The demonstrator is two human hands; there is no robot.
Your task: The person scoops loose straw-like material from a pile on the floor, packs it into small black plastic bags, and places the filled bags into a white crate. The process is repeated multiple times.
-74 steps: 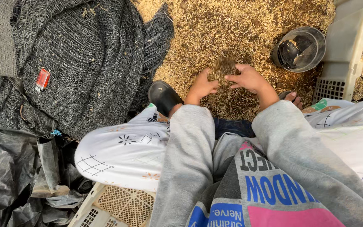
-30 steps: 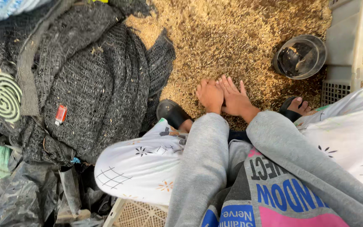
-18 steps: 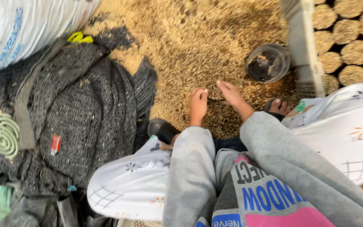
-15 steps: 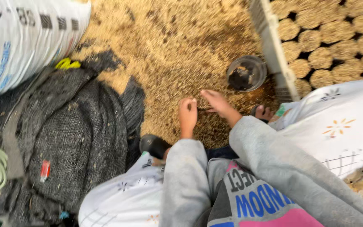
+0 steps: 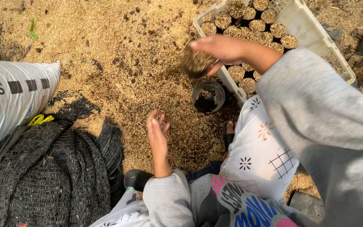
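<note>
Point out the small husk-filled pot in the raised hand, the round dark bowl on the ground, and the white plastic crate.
small husk-filled pot (image 5: 196,62), head view, on its husk-covered side
round dark bowl (image 5: 208,97), head view, on its dark inside
white plastic crate (image 5: 305,30), head view, on its bare right wall

One head-worn camera looks steeply down, close above the right hand's grip (image 5: 215,52) on a filled pot (image 5: 196,63).

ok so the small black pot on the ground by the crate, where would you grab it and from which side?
Judging by its pose, grip the black pot by its rim from above: it stands upright, mouth open to the camera. Come in from the left, over the husk-strewn ground; the white crate crowds its right side, and the right hand with its husk-filled pot hovers above.
</note>
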